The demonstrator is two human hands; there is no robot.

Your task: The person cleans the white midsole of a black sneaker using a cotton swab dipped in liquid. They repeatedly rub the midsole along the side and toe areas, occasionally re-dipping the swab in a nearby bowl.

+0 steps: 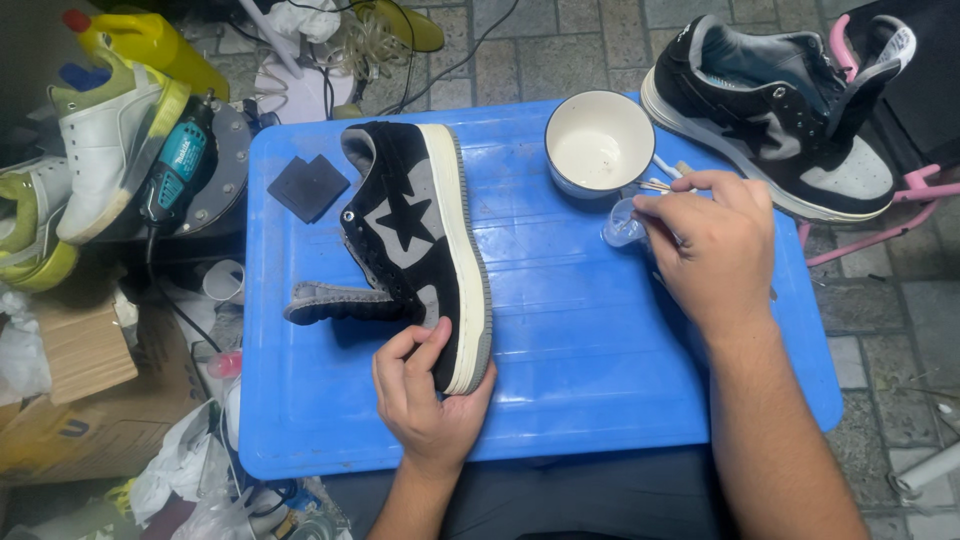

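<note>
Fingers of right hand hide most of a small clear container and thin sticks; exact grip unclear. Black suede sneaker, grey star, cream rubber sole, lies on its side mid-left on blue plastic desk. Left hand clamps its near end. White bowl far.
</note>
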